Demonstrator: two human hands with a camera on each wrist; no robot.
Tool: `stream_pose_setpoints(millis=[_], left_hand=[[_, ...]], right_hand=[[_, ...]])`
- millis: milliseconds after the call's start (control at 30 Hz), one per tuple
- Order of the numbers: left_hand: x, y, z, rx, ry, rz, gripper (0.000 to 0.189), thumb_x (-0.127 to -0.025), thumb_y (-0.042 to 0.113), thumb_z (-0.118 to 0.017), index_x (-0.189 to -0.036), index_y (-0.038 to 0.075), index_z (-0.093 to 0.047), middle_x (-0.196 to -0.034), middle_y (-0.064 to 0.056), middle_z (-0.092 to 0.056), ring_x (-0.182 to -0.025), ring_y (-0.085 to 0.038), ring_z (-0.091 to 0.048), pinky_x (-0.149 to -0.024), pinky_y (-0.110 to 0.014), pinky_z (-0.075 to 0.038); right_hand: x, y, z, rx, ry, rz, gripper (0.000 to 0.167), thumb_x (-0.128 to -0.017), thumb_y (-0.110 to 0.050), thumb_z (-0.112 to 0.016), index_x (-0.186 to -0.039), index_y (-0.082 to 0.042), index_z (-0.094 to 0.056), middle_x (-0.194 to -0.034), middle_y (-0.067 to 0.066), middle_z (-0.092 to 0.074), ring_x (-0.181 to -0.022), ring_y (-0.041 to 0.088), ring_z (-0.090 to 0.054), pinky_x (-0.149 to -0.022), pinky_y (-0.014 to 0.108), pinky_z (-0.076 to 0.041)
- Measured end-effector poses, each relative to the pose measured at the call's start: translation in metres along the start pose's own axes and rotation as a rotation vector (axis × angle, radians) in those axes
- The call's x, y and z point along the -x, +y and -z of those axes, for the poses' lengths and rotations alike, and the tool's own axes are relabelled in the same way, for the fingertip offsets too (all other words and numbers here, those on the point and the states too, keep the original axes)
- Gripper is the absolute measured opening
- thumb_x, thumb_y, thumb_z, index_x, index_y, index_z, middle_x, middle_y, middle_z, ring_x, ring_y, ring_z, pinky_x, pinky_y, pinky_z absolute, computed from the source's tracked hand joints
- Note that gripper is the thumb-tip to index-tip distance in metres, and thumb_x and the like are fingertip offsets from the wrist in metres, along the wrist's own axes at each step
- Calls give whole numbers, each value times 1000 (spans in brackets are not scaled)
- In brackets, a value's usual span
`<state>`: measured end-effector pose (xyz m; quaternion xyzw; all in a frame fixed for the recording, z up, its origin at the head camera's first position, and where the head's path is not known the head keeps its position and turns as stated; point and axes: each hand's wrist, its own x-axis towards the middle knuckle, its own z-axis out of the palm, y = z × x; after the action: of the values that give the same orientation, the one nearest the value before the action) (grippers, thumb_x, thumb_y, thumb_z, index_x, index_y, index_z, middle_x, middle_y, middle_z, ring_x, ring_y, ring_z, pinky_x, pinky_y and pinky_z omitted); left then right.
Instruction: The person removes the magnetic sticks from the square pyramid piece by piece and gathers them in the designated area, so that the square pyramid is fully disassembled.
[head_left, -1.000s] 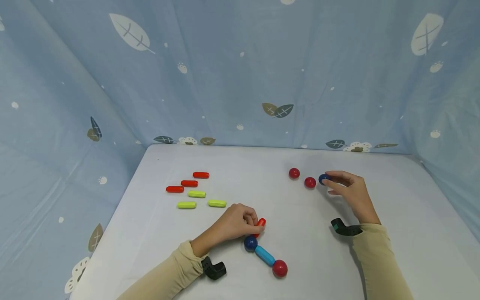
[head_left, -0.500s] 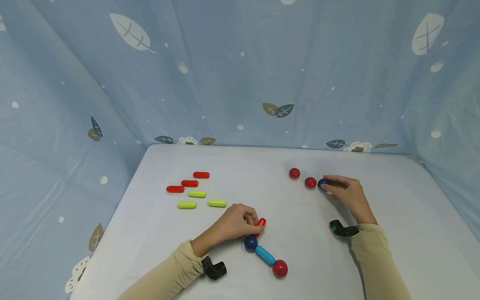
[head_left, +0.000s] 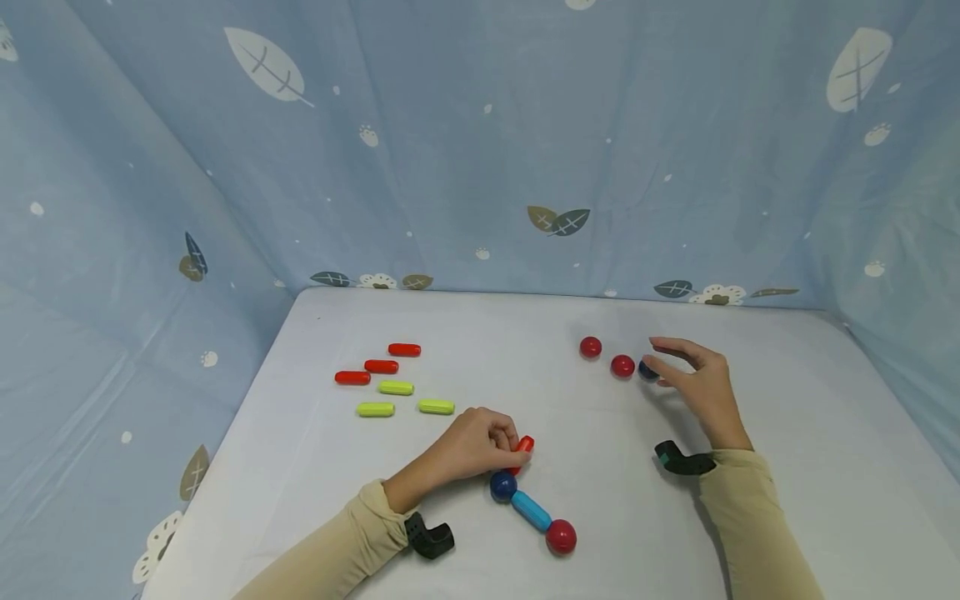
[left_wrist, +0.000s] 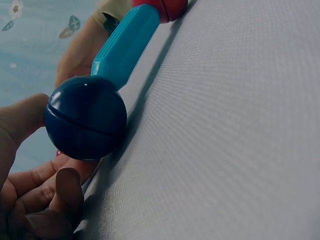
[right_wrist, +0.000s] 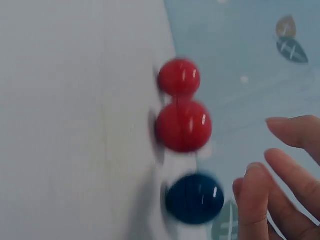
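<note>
In the head view my left hand (head_left: 472,442) pinches a short red rod (head_left: 526,445) between thumb and fingers. Just below the rod sits a dark blue ball (head_left: 503,486), joined by a light blue rod (head_left: 531,511) to a red ball (head_left: 561,537). The left wrist view shows this dark blue ball close up, hiding the red rod. Over at the right, my right hand (head_left: 703,385) is above another dark blue ball (right_wrist: 195,199), thumb and fingers spread apart with nothing between them. In the right wrist view a gap separates the fingertips from that ball.
Two more red balls (head_left: 590,347) lie left of the right hand's blue ball. Several red rods (head_left: 381,367) and yellow-green rods (head_left: 396,387) lie at the left of the white table (head_left: 495,333). A blue leaf-print curtain (head_left: 450,150) rises behind the table.
My right hand lowered the dark blue ball to the table beside the red balls, then let it go and spread its fingers. My left hand has stayed in place on the red rod.
</note>
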<state>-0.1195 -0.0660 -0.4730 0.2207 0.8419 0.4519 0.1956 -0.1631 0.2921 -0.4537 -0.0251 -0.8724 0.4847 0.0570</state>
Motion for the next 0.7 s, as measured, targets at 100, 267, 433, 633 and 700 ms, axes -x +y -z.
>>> stream_pose_setpoints(millis=[100, 267, 433, 633, 700], left_hand=[[1, 1, 0, 8, -5, -24, 16, -87, 30, -82, -79, 20, -71, -65, 13, -65, -61, 0, -55, -60, -18, -43], [1, 5, 2, -30, 12, -149, 10, -89, 22, -80, -90, 18, -71, -78, 10, -68, -62, 2, -53, -60, -16, -46], [4, 13, 6, -82, 69, -270, 15, -87, 16, -80, -97, 17, -69, -85, 7, -69, -60, 3, -51, -57, -15, -45], [7, 19, 13, -54, 158, -315, 20, -86, 10, -80, -98, 17, -66, -88, 5, -72, -72, -2, -65, -57, -18, -50], [6, 20, 14, -32, 172, -298, 21, -85, 8, -80, -99, 17, -65, -92, 4, -74, -80, -5, -69, -59, -19, -54]], right_hand=[[2, -9, -9, -23, -21, 28, 52, -96, -39, -74, -134, -5, -67, -140, 16, -63, -109, 4, -64, -73, 21, -60], [6, -21, -28, -60, -98, 85, 44, -95, -32, -76, -130, -6, -69, -133, 15, -67, -95, 17, -70, -74, 24, -60], [9, -26, -50, -97, -215, 145, 35, -94, -23, -78, -124, -6, -72, -128, 15, -70, -102, 20, -65, -70, 29, -61], [14, -25, -73, -123, -417, 153, 36, -90, -25, -82, -123, -12, -74, -128, 9, -72, -113, 25, -65, -66, 35, -62], [16, -25, -77, -129, -481, 153, 37, -90, -26, -82, -124, -15, -73, -129, 7, -72, -114, 28, -64, -67, 36, -63]])
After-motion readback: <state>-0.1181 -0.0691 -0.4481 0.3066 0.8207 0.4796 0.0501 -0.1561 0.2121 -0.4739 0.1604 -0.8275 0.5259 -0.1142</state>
